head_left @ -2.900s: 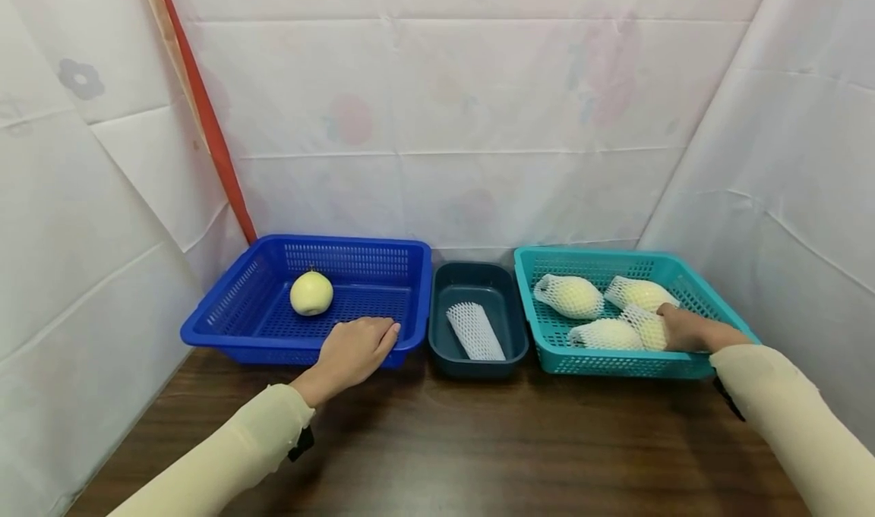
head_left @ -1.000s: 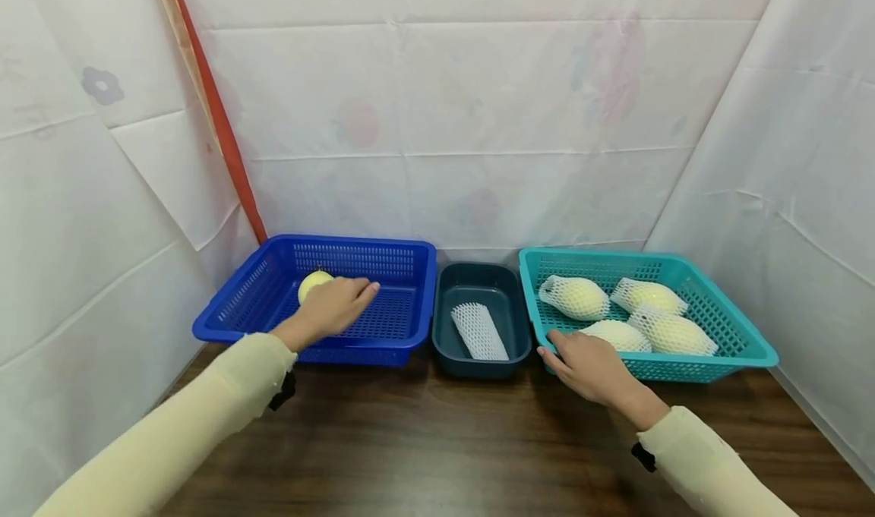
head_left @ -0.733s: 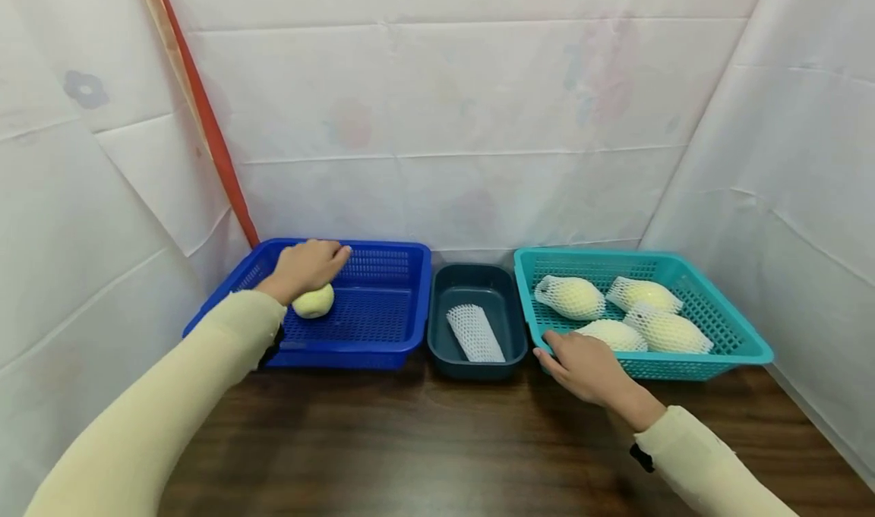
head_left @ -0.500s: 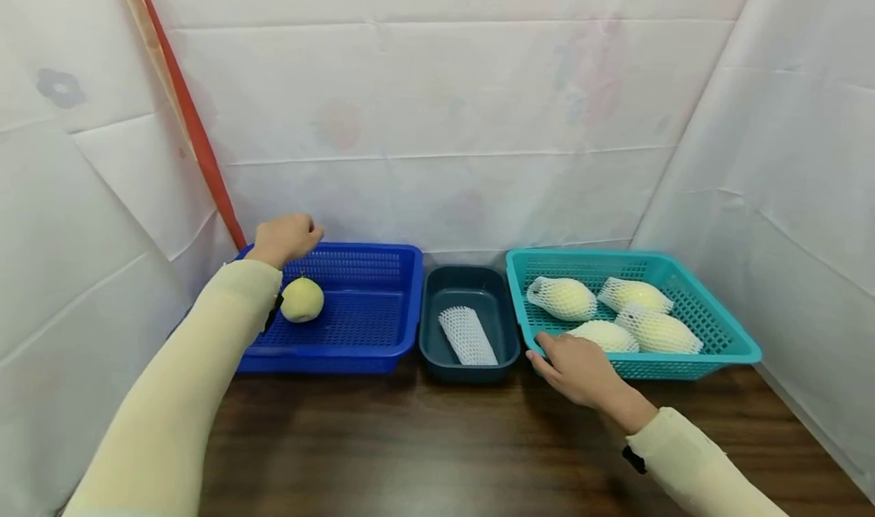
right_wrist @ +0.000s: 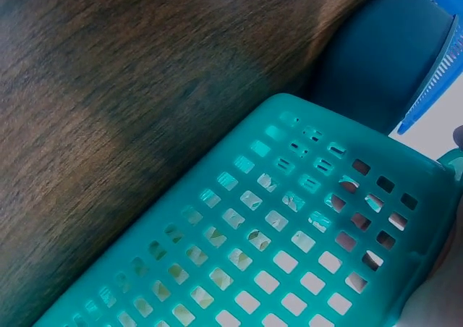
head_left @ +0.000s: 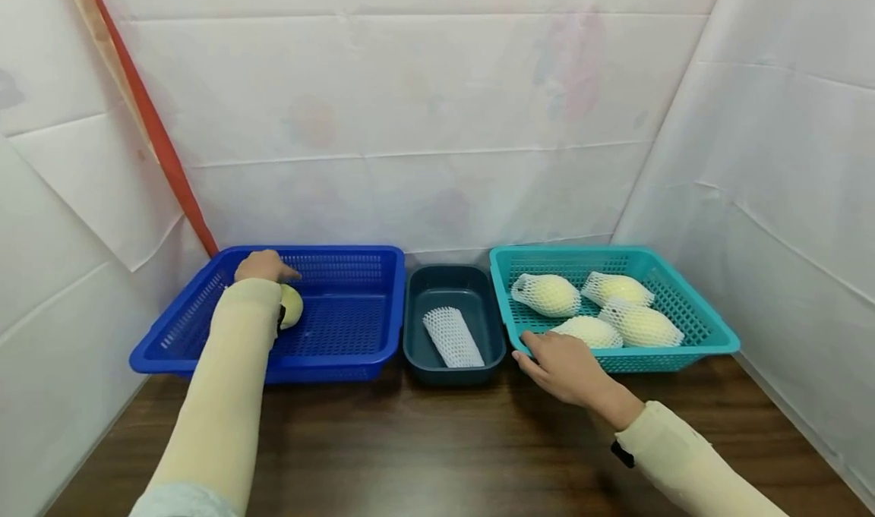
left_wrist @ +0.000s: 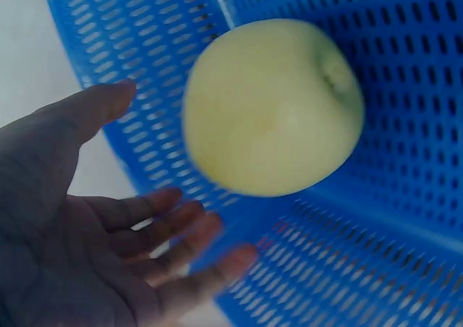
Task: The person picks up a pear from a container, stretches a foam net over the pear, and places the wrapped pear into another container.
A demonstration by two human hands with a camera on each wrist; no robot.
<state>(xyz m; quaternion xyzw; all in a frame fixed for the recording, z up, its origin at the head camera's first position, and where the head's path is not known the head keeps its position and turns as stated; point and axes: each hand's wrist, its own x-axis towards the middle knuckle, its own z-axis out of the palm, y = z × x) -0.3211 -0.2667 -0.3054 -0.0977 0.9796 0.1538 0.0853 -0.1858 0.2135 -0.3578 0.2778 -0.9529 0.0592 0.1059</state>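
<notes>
A pale yellow pear (head_left: 292, 307) sits in the blue basket (head_left: 328, 361), partly hidden behind my left wrist in the head view. My left hand (head_left: 261, 266) is over the basket's left back part, just beyond the pear. In the left wrist view its thumb is spread from loosely bent fingers, with a gap to the pear (left_wrist: 271, 110). My right hand (head_left: 563, 369) grips the front left corner rim of the teal basket (head_left: 656, 361). Beside its fingers lies a pear in a white foam net (head_left: 589, 332); several such netted pears are in that basket.
Between the baskets stands a dark green tray (head_left: 454, 373) with flattened white foam net sleeves (head_left: 453, 337) in it. White patterned cloth (head_left: 410, 107) closes off the back and sides. The brown wooden table (head_left: 410, 449) extends in front.
The right hand let go of a netted pear and moved left to the teal basket's rim. The left hand left the blue basket's front rim and reached past the pear toward the back left.
</notes>
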